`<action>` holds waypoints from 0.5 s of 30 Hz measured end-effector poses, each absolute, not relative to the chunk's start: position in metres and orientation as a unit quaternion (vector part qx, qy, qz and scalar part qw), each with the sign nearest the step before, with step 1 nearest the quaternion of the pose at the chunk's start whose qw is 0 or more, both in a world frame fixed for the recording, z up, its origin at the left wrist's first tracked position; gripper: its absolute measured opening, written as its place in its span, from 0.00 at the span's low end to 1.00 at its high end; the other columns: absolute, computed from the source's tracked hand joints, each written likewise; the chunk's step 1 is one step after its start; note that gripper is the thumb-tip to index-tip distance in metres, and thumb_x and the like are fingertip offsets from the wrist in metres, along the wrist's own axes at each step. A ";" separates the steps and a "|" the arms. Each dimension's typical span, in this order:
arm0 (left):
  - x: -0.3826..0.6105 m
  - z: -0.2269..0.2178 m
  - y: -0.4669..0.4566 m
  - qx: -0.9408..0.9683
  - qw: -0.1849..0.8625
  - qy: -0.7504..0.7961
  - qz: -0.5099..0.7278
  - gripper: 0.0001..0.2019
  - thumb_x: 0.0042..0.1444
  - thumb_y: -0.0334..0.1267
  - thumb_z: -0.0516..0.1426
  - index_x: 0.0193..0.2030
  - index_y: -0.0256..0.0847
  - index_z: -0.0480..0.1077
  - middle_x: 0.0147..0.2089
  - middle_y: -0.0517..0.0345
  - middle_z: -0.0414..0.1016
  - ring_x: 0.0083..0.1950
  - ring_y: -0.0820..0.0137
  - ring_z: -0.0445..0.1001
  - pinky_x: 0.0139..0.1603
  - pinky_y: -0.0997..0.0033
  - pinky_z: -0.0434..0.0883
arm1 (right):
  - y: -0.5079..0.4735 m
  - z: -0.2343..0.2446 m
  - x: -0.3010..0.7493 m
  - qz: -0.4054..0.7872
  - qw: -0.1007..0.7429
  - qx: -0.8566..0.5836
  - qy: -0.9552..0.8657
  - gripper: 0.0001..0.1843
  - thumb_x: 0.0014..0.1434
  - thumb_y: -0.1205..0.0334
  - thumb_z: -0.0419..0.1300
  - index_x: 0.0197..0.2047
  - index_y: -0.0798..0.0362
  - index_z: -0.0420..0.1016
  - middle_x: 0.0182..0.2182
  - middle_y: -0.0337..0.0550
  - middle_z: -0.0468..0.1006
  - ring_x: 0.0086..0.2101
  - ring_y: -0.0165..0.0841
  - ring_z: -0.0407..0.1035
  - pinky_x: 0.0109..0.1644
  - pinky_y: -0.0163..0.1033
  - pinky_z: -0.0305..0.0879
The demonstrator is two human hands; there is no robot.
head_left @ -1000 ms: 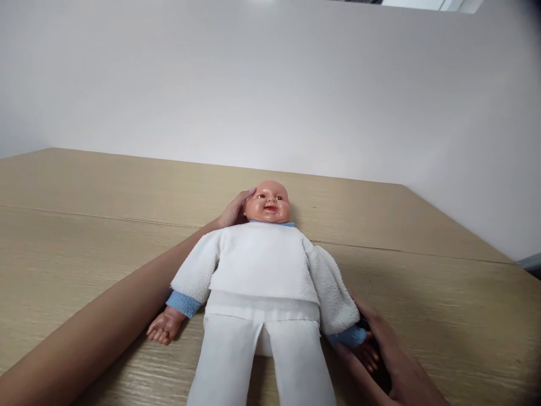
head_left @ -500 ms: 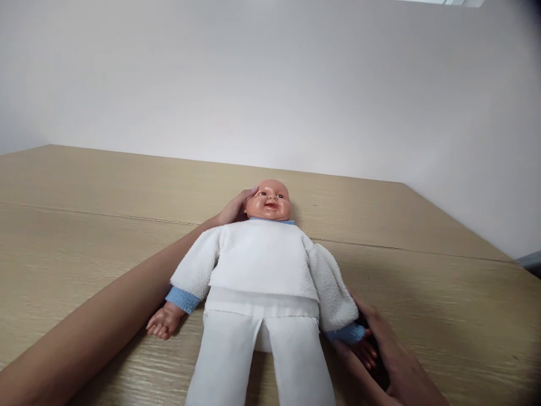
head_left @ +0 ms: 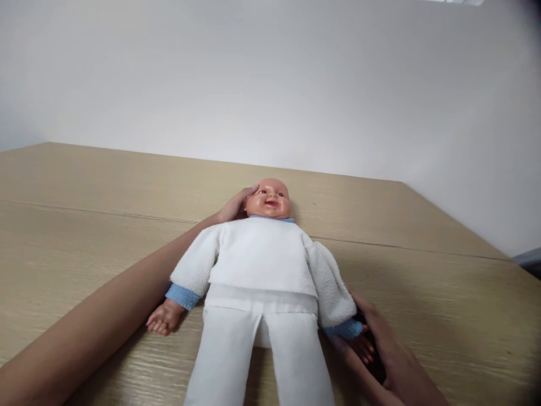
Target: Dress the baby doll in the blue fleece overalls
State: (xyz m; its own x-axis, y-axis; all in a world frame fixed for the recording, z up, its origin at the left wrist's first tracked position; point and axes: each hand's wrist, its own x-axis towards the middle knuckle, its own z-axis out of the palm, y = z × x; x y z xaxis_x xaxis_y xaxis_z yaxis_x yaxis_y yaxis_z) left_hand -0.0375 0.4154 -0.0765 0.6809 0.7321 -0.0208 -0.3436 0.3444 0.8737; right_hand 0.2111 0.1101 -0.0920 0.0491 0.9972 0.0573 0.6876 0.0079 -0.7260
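Observation:
A baby doll point(head_left: 262, 256) in a white fleece top with blue cuffs and white trousers lies on its back, head away from me. My left hand point(head_left: 235, 205) cups the side of the doll's head, its thumb by the temple and the other fingers hidden behind. Around the doll's forearm on the right, my right hand point(head_left: 382, 344) curls with fingers and thumb either side of the blue cuff. Its fingertips are partly hidden under the sleeve. The doll's other arm rests beside my left forearm.
Beneath the doll is a wooden table point(head_left: 105, 186) with a thin seam running across it. A pale wall point(head_left: 262, 84) rises behind its far edge. Something dark point(head_left: 530, 260) shows past the table's right edge.
The view has shifted very slightly. Both hands keep their places on the doll, which has not visibly moved on the table.

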 end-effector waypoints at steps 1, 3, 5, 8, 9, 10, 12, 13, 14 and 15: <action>-0.037 -0.076 0.415 0.460 0.792 0.211 0.340 0.29 0.71 0.55 0.59 0.67 0.33 0.77 0.58 0.42 0.87 0.64 0.46 0.82 0.74 0.49 0.73 | 0.110 -0.092 0.211 0.250 0.303 -0.658 -0.643 0.34 0.75 0.45 0.58 0.77 0.47 0.60 0.66 0.56 0.80 0.56 0.46 0.83 0.59 0.45 0.82; -0.037 -0.076 0.415 0.458 0.794 0.210 0.340 0.29 0.72 0.55 0.59 0.67 0.33 0.77 0.58 0.42 0.87 0.64 0.47 0.83 0.74 0.49 0.72 | 0.110 -0.092 0.212 0.246 0.295 -0.659 -0.646 0.33 0.75 0.45 0.58 0.77 0.46 0.60 0.64 0.56 0.81 0.54 0.45 0.83 0.59 0.44 0.82; -0.037 -0.076 0.415 0.456 0.796 0.211 0.337 0.29 0.72 0.55 0.59 0.67 0.33 0.77 0.58 0.42 0.87 0.64 0.46 0.83 0.75 0.49 0.71 | 0.109 -0.092 0.212 0.248 0.293 -0.659 -0.646 0.33 0.75 0.45 0.58 0.77 0.45 0.60 0.64 0.55 0.81 0.54 0.44 0.83 0.58 0.43 0.82; -0.037 -0.077 0.416 0.458 0.797 0.211 0.333 0.30 0.71 0.56 0.60 0.67 0.33 0.78 0.58 0.42 0.87 0.64 0.47 0.83 0.75 0.50 0.71 | 0.109 -0.092 0.211 0.255 0.299 -0.659 -0.641 0.33 0.75 0.45 0.58 0.77 0.45 0.60 0.67 0.56 0.79 0.57 0.45 0.82 0.59 0.44 0.82; -0.037 -0.078 0.416 0.458 0.798 0.211 0.331 0.30 0.71 0.56 0.60 0.66 0.34 0.78 0.59 0.42 0.87 0.64 0.47 0.83 0.76 0.51 0.71 | 0.109 -0.092 0.211 0.256 0.303 -0.660 -0.638 0.33 0.75 0.45 0.58 0.77 0.46 0.60 0.67 0.56 0.79 0.58 0.46 0.81 0.60 0.45 0.82; -0.037 -0.078 0.416 0.458 0.799 0.211 0.328 0.29 0.71 0.56 0.59 0.66 0.34 0.78 0.59 0.42 0.87 0.64 0.47 0.83 0.76 0.51 0.70 | 0.109 -0.092 0.210 0.257 0.305 -0.660 -0.636 0.34 0.75 0.45 0.58 0.77 0.46 0.61 0.67 0.57 0.79 0.58 0.47 0.81 0.60 0.46 0.82; -0.036 -0.079 0.417 0.458 0.802 0.209 0.322 0.29 0.71 0.57 0.59 0.64 0.33 0.80 0.59 0.43 0.87 0.65 0.48 0.82 0.76 0.53 0.70 | 0.109 -0.090 0.209 0.256 0.308 -0.661 -0.635 0.34 0.74 0.44 0.60 0.76 0.47 0.63 0.65 0.57 0.81 0.58 0.49 0.81 0.60 0.47 0.82; -0.036 -0.079 0.418 0.458 0.803 0.208 0.320 0.28 0.71 0.57 0.59 0.62 0.33 0.80 0.59 0.42 0.87 0.66 0.48 0.82 0.76 0.53 0.70 | 0.109 -0.089 0.209 0.254 0.309 -0.661 -0.635 0.33 0.74 0.44 0.60 0.76 0.46 0.63 0.64 0.57 0.81 0.57 0.49 0.82 0.59 0.47 0.82; -0.035 -0.079 0.419 0.457 0.804 0.207 0.320 0.28 0.71 0.57 0.58 0.60 0.33 0.81 0.59 0.42 0.87 0.66 0.48 0.81 0.76 0.53 0.70 | 0.109 -0.087 0.208 0.250 0.310 -0.661 -0.636 0.33 0.74 0.44 0.60 0.76 0.46 0.64 0.64 0.56 0.81 0.57 0.48 0.82 0.59 0.47 0.82; -0.034 -0.079 0.420 0.456 0.804 0.207 0.320 0.27 0.71 0.57 0.58 0.59 0.33 0.82 0.59 0.42 0.87 0.66 0.48 0.81 0.76 0.53 0.70 | 0.109 -0.086 0.207 0.246 0.311 -0.661 -0.637 0.33 0.73 0.44 0.60 0.75 0.46 0.65 0.64 0.56 0.81 0.57 0.48 0.82 0.60 0.47 0.82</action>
